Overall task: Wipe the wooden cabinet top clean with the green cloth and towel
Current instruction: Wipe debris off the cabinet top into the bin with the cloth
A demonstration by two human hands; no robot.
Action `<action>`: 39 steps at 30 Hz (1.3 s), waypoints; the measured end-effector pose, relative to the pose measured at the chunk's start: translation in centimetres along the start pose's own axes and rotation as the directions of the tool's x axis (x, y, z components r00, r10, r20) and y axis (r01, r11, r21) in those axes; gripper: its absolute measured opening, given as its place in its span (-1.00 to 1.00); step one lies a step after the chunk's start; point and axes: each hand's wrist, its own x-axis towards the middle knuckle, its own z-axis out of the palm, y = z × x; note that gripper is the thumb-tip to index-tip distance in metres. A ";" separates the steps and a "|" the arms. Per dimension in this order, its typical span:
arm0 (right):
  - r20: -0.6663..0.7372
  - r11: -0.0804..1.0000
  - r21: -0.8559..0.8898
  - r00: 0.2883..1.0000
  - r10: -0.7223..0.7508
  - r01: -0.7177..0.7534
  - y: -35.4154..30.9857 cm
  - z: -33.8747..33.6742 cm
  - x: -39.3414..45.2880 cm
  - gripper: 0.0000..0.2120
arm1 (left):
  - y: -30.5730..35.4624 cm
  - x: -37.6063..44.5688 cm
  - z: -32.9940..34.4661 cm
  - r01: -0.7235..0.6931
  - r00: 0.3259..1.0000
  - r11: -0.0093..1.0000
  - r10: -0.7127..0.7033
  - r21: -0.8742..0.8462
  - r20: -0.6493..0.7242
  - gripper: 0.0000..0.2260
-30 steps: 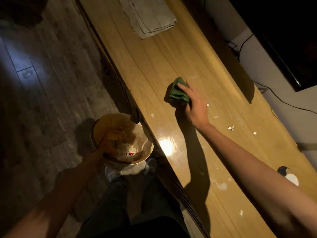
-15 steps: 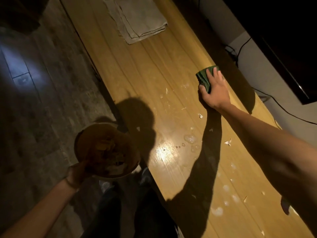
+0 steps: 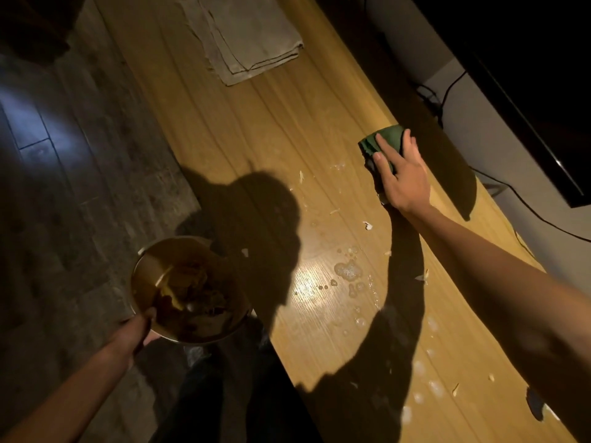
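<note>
Nearest: dark trouser legs (image 3: 236, 394) standing at front edge of wooden cabinet top (image 3: 256, 123). Left hand (image 3: 136, 329) holding a metal bowl (image 3: 188, 289) off the surface, out over the floor (image 3: 64, 187), grip closed on the near rim, thumb hooking inside; bowl carrying brownish scraps, too dim to identify. On the surface just beyond: glare patch w/ wet droplets and foam (image 3: 347, 271), plus small white bits (image 3: 367, 226) lying scattered mid-surface & toward the right end. Shadows of head and arm falling across the wood. Farther, near the back edge: right hand (image 3: 401, 177) pressing down flat on green cloth (image 3: 382, 145), fingers spread over it, grip open, palm lying on the cloth rather than clutching; cloth bunching up, touching the surface. Farthest: folded grey towel (image 3: 252, 39) lying flat on the surface, well apart from both hands. Behind the surface, along the wall: dark cables (image 3: 447, 91) trailing & a black screen edge (image 3: 527, 123) showing at upper right.
</note>
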 end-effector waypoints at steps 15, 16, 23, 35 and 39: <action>0.003 0.984 -0.120 0.991 -0.133 0.133 0.3 0.4 0.5 -0.54 | -0.6 1.9 -0.2 0.031 0.998 1.000 -0.031 0.001 -0.062 -0.68; -0.014 0.983 -0.110 0.989 -0.149 0.146 0.3 0.4 0.3 -0.55 | -0.6 1.9 -0.2 0.026 0.998 1.000 -0.025 0.001 -0.061 -0.69; -0.143 0.995 0.034 0.986 -0.083 0.089 -0.2 0.5 0.0 -0.34 | -1.0 2.8 -0.6 0.050 0.996 0.998 -0.047 0.045 -0.071 -0.64; -0.181 0.996 -0.036 0.981 0.076 -0.083 2.2 -0.7 3.2 -0.34 | -1.8 3.3 -0.6 0.045 0.998 0.998 -0.047 -0.048 -0.047 -0.66; -0.126 0.985 -0.158 0.987 -0.094 0.074 -0.6 0.6 1.3 -0.39 | -1.4 1.8 -0.1 0.043 0.998 0.992 -0.049 -0.116 -0.047 -0.74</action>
